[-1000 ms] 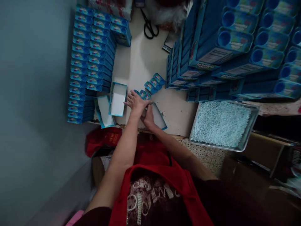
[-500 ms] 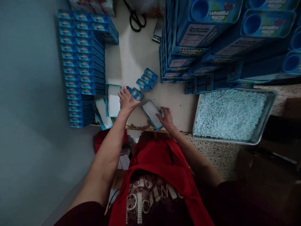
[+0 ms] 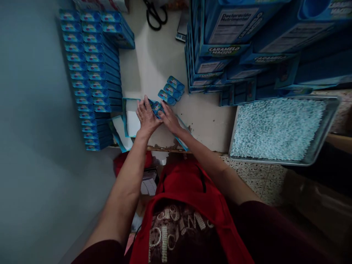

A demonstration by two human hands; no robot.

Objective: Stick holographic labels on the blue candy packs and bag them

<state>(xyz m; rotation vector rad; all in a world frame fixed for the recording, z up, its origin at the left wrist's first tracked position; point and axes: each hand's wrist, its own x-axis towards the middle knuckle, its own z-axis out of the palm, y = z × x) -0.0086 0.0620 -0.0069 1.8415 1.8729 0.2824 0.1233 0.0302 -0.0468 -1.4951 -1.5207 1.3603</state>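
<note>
Between my two hands sits a small group of blue candy packs (image 3: pixel 156 107), partly covered by the fingers. My left hand (image 3: pixel 146 118) is closed around their left side. On their right side, my right hand (image 3: pixel 169 119) presses with its thumb and fingers. Just beyond lie three more packs, a row of blue candy packs (image 3: pixel 171 90). Left of my left hand are an open blue carton with a white inside (image 3: pixel 133 117) and a second, tilted carton (image 3: pixel 122 131). A third carton (image 3: pixel 181 144) is mostly hidden beneath my right forearm.
Stacked blue boxes (image 3: pixel 95 68) stand along the wall at left. Larger blue display boxes (image 3: pixel 225 55) rise at right. A metal tray (image 3: pixel 275 161) of pale blue pellets sits at the right end. Black scissors (image 3: pixel 156 18) and a small scale (image 3: pixel 181 31) lie at the back.
My right hand has left the carton beside it and moved up and left onto the candy packs. My left hand stays on them. The view has shifted slightly.
</note>
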